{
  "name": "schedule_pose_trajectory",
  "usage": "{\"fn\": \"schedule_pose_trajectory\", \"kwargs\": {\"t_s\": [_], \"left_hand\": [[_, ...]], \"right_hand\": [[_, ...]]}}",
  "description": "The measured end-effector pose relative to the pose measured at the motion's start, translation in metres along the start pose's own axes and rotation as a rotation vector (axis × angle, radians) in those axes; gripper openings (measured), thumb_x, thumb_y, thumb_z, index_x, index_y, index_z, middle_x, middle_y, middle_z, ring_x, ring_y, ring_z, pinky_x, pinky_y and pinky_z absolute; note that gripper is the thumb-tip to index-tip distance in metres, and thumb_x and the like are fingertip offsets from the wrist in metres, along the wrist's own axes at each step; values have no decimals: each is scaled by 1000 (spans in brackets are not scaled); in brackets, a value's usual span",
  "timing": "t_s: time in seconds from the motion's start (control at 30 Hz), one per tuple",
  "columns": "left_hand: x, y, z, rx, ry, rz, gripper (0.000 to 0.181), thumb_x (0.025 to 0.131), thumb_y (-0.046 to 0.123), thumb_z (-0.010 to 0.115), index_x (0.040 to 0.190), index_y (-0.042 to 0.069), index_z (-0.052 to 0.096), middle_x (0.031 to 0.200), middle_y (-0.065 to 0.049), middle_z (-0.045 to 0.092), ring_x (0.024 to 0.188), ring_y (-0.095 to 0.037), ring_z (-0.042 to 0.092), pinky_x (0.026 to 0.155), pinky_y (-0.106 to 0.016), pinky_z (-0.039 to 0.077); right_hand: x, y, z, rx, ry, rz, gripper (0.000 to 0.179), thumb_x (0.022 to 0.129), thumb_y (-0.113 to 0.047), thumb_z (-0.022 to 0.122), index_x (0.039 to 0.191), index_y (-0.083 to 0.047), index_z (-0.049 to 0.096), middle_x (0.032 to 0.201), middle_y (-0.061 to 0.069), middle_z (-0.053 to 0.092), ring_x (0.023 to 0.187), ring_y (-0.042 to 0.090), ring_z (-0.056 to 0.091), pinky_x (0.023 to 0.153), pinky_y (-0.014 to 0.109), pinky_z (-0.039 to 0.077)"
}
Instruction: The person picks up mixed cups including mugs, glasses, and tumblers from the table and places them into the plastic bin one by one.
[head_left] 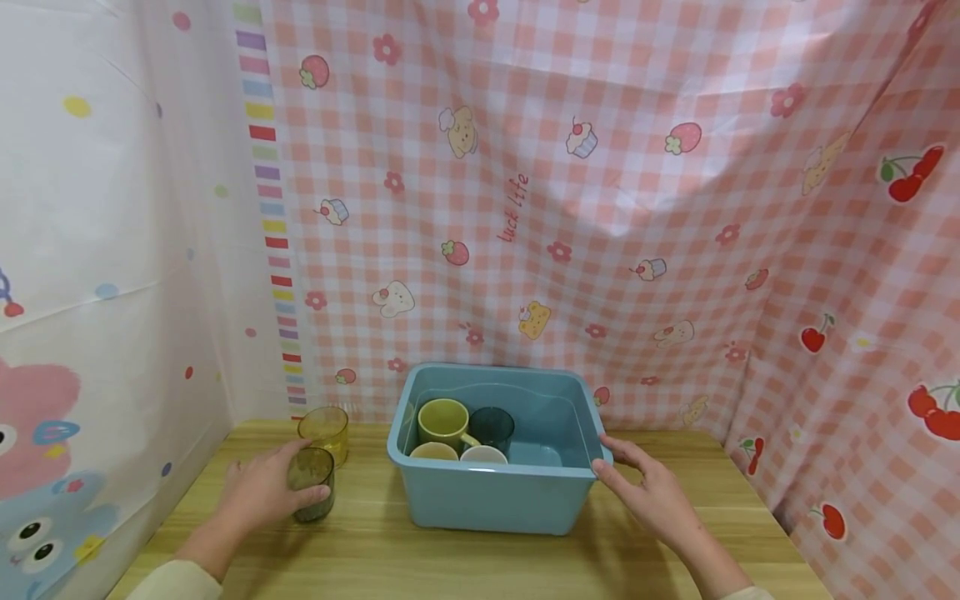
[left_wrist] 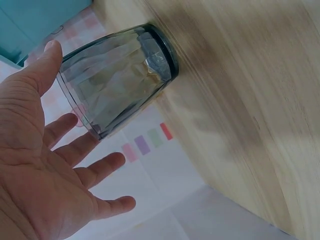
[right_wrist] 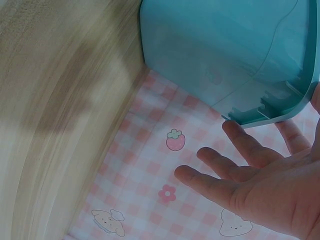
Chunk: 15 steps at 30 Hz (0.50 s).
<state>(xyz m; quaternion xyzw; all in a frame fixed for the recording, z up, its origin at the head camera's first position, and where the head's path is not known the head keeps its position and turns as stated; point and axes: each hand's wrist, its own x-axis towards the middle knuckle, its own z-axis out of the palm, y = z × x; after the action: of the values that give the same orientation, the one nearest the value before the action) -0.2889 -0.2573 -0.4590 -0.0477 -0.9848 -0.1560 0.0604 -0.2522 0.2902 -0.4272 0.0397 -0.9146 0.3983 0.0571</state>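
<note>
A dark smoky drinking glass [left_wrist: 117, 75] stands upright on the table at the left. My left hand [head_left: 262, 492] is around its upper part, thumb on the near side and fingers behind, spread and fairly straight; firm contact is not clear. A yellow see-through glass [head_left: 333, 425] stands just behind it. In the middle sits a blue plastic bin [head_left: 495, 500]. It holds a yellow-green mug [head_left: 442, 419], a dark glass [head_left: 492, 427], a white cup [head_left: 483, 455] and a yellowish cup [head_left: 435, 451]. My right hand [head_left: 652, 492] touches the bin's right rim with extended thumb and fingers.
The wooden table [head_left: 360, 558] runs back to a pink checked cloth [head_left: 555, 208]. A white patterned cloth [head_left: 112, 250] hangs on the left, and the checked cloth continues along the right side. The bin's right part shows bare floor.
</note>
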Motion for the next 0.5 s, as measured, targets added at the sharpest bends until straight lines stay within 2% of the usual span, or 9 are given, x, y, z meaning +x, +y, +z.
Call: {"fn": "schedule_pose_trajectory", "kwargs": {"t_s": [0.5], "left_hand": [[2,0,-1,32,1,1,98,82,68,82,153,7,55,140,-31,67,126,-61,60,105,-93,24]], "right_hand": [[0,0,-1,3,-7,2,61,105,-57,62,158,-27,54,152,14,63,148,44,52,108,66,52]]}}
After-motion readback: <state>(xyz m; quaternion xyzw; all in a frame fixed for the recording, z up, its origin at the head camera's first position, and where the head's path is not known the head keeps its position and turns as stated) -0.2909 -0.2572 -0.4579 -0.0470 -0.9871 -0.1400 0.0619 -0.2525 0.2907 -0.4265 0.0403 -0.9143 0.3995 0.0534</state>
